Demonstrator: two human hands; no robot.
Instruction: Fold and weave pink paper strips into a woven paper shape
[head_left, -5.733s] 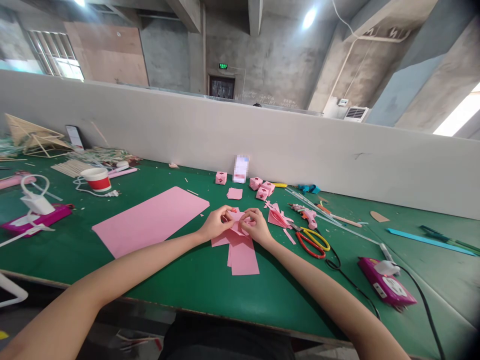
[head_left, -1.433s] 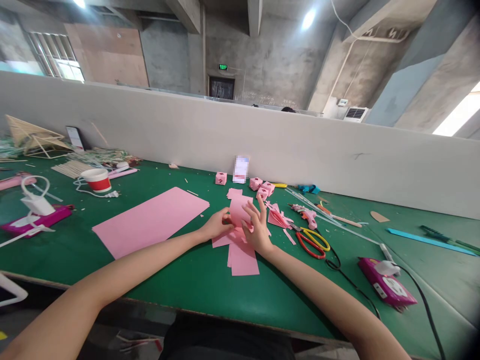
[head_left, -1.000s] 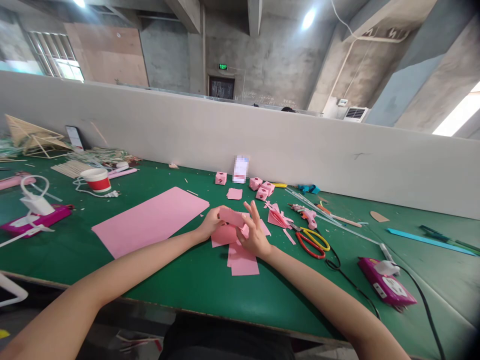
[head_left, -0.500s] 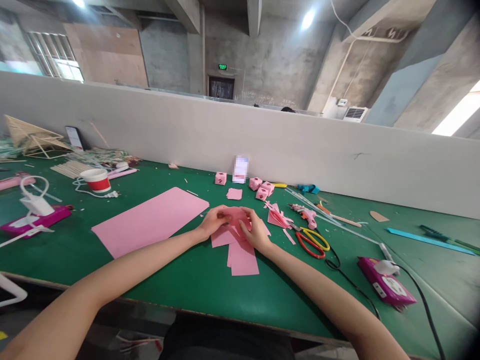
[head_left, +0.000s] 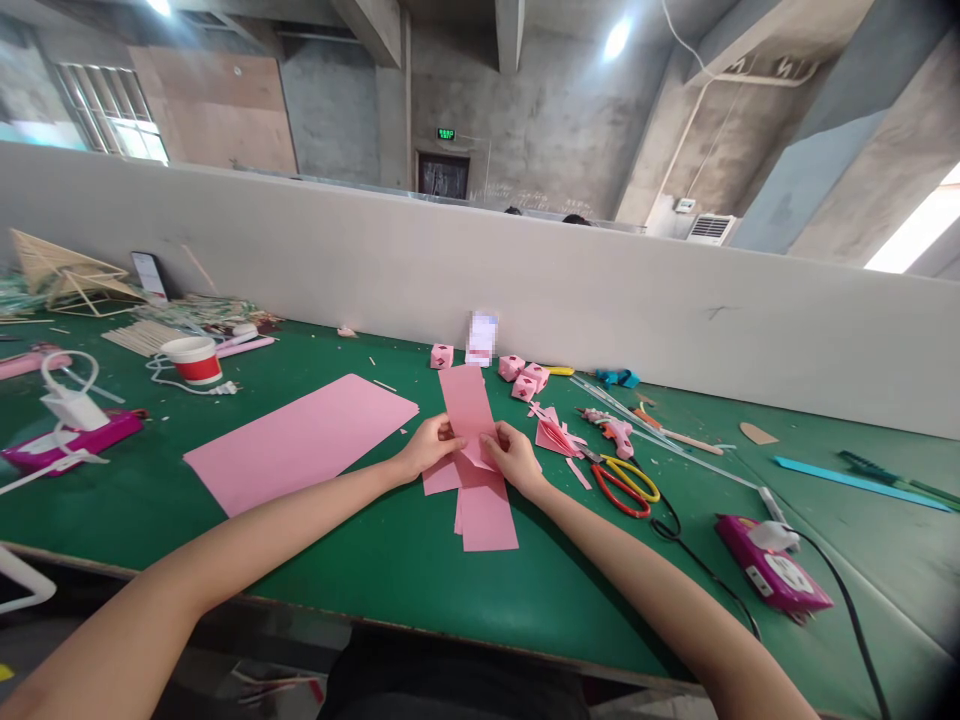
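Pink paper strip: the strip (head_left: 466, 400) is between the two hands, over the middle of the surface (head_left: 360, 570), its far end showing just below the phone; whether it touches the surface, I cannot tell.
Near end of strip: it seems folded between the thumbs, but the crease is hard to make out.
Left hand: the left hand (head_left: 431, 446) pinches the strip's left edge, thumb on top, the fingertips behind the paper hidden.
Right hand: the right hand (head_left: 516, 458) pinches the right edge, thumb on top, its other fingers curled and partly out of sight.
Cut pieces: flat pink pieces (head_left: 487, 520) lie under the hands, overlapping and partly covered, so their number is unclear.
Large pink sheet: the sheet (head_left: 300, 440) lies left of the hands, its near edge partly behind the left forearm.
Pink cubes: one cube (head_left: 442, 357) sits left of the phone, others clustered to its right, overlapping, with dark openings.
Phone: the phone (head_left: 481, 338) leans upright at the divider (head_left: 337, 255), screen blurred into blocks, unreadable.
Scraps and scissors: pink scraps (head_left: 555, 430) lie right of the right hand; the scissors (head_left: 634, 482) just beside them have one red and one yellow loop.
Cup: the white cup (head_left: 193, 362) has a red band, with no readable lettering.
Wall writing: the pale handwriting (head_left: 532, 197) beyond the divider is too faint to read.
Green sign: the lit sign (head_left: 446, 133) above a door has characters too small to read surely.
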